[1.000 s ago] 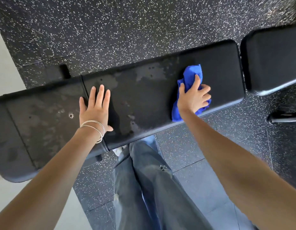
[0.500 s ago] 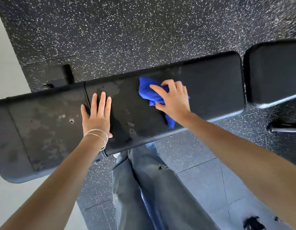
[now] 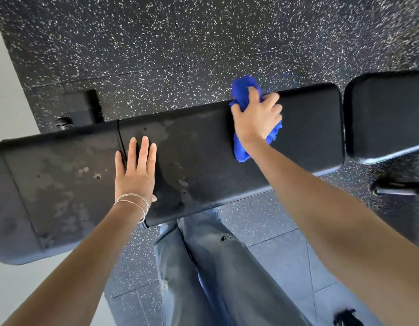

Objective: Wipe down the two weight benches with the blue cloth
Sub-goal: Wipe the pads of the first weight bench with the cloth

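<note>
A long black padded weight bench [image 3: 203, 165] runs across the view, its surface streaked with damp patches. My right hand [image 3: 256, 116] grips the bunched blue cloth [image 3: 242, 90] and presses it on the pad's right part, near the far edge. My left hand [image 3: 136, 170] lies flat with straight fingers over the seam between the bench's two pads. A second black bench pad [image 3: 387, 114] sits just right of the first, separated by a narrow gap.
Black speckled rubber flooring [image 3: 180, 55] lies beyond the benches. My legs in light jeans [image 3: 215, 267] stand against the near side of the bench. A metal bench foot [image 3: 396, 189] sticks out at the right. A pale floor strip [image 3: 6, 90] runs along the left.
My right hand swept the cloth left to the middle of the pad, then back right and toward the far edge. My left hand stayed planted on the seam.
</note>
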Demonstrator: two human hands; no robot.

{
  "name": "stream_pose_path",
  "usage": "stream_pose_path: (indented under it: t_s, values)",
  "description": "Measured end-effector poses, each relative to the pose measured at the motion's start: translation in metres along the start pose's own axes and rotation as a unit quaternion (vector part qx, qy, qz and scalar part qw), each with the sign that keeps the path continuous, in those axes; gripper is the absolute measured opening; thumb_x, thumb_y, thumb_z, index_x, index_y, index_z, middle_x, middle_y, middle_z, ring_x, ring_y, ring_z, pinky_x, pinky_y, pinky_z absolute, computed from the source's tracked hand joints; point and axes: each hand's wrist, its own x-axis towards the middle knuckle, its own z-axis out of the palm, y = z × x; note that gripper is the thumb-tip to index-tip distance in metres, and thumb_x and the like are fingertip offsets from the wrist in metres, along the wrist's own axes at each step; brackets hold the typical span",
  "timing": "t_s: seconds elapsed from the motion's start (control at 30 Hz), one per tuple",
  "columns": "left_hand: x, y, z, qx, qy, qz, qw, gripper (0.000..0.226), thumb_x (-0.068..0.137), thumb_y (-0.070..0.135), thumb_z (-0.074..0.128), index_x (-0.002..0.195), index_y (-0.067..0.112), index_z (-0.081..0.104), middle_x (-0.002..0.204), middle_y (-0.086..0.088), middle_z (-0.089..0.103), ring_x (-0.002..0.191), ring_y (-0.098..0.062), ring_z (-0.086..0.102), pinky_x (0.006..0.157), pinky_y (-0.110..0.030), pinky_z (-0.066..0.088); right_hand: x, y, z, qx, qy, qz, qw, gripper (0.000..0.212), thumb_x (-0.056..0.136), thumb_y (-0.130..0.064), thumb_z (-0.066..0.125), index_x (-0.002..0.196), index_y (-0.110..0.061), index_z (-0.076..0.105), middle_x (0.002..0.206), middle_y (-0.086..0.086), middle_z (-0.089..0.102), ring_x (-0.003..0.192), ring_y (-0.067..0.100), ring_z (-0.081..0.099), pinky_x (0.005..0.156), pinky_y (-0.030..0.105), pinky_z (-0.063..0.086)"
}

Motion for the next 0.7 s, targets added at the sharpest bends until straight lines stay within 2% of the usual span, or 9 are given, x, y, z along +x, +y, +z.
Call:
stream_pose_path:
  t_s: [0.1, 0.2, 0.3, 0.37, 0.47, 0.6, 0.7]
  values:
    - [0.0, 0.003, -0.004, 0.006, -0.01, -0.004, 1.0, 0.137, 0.067, 0.054, 0.074, 0.142, 0.003, -0.029, 0.155, -0.014, -0.022, 0.145, -0.036, -0.011, 0.117, -0.051, 0.008, -0.033, -0.042, 0.005, -0.014, -0.019, -0.11, 0.994, 0.047, 0.081, -0.047, 0.052, 0.124, -0.028, 0.051, 0.119, 0.011, 0.045, 0.096, 0.03, 0.043, 0.077, 0.037, 0.03]
    - [-0.001, 0.004, -0.005, 0.008, -0.017, -0.01, 1.0, 0.133, 0.07, 0.052, 0.073, 0.143, 0.004, -0.027, 0.155, -0.014, -0.023, 0.145, -0.036, -0.012, 0.116, -0.052, 0.007, -0.063, -0.073, 0.011, -0.032, -0.059, -0.221, 0.973, 0.047, 0.083, -0.048, 0.052, 0.125, -0.028, 0.048, 0.124, 0.01, 0.043, 0.1, 0.03, 0.042, 0.08, 0.038, 0.032]
    - [-0.001, 0.006, -0.004, 0.001, -0.01, -0.012, 1.0, 0.126, 0.074, 0.046, 0.072, 0.144, 0.004, -0.024, 0.155, -0.014, -0.021, 0.145, -0.036, -0.01, 0.116, -0.053, 0.009, -0.053, -0.07, 0.003, -0.051, -0.107, -0.332, 0.936, 0.051, 0.082, -0.048, 0.054, 0.129, -0.03, 0.046, 0.125, 0.009, 0.042, 0.103, 0.031, 0.043, 0.084, 0.041, 0.035]
    - [-0.001, 0.006, -0.003, 0.013, -0.009, -0.013, 1.0, 0.13, 0.071, 0.05, 0.073, 0.143, 0.004, -0.026, 0.155, -0.015, -0.021, 0.145, -0.036, -0.009, 0.116, -0.053, 0.01, -0.032, -0.049, -0.005, -0.062, -0.119, -0.371, 0.919, 0.054, 0.079, -0.049, 0.058, 0.129, -0.032, 0.048, 0.122, 0.008, 0.044, 0.103, 0.031, 0.045, 0.084, 0.04, 0.037]
    - [-0.001, 0.003, -0.003, 0.022, -0.011, -0.01, 1.0, 0.135, 0.068, 0.055, 0.072, 0.142, 0.004, -0.029, 0.155, -0.014, -0.022, 0.145, -0.035, -0.011, 0.116, -0.053, 0.011, 0.001, 0.0, -0.016, -0.051, -0.102, -0.302, 0.947, 0.056, 0.075, -0.047, 0.061, 0.128, -0.034, 0.051, 0.12, 0.009, 0.047, 0.105, 0.033, 0.047, 0.086, 0.041, 0.039]
    - [-0.002, 0.003, -0.002, 0.007, -0.005, -0.007, 1.0, 0.134, 0.069, 0.053, 0.073, 0.143, 0.005, -0.027, 0.155, -0.013, -0.022, 0.145, -0.035, -0.011, 0.116, -0.053, 0.011, 0.032, 0.081, -0.024, -0.009, -0.054, -0.088, 0.995, 0.054, 0.079, -0.042, 0.06, 0.131, -0.033, 0.049, 0.122, 0.012, 0.046, 0.107, 0.036, 0.046, 0.091, 0.043, 0.041]
    - [-0.001, 0.005, 0.001, 0.003, 0.0, -0.013, 1.0, 0.127, 0.074, 0.047, 0.072, 0.144, 0.004, -0.026, 0.155, -0.013, -0.022, 0.145, -0.036, -0.011, 0.116, -0.054, 0.011, 0.036, 0.098, -0.017, 0.047, -0.019, 0.068, 0.996, 0.053, 0.082, -0.04, 0.056, 0.133, -0.032, 0.046, 0.127, 0.013, 0.043, 0.109, 0.037, 0.045, 0.094, 0.043, 0.04]
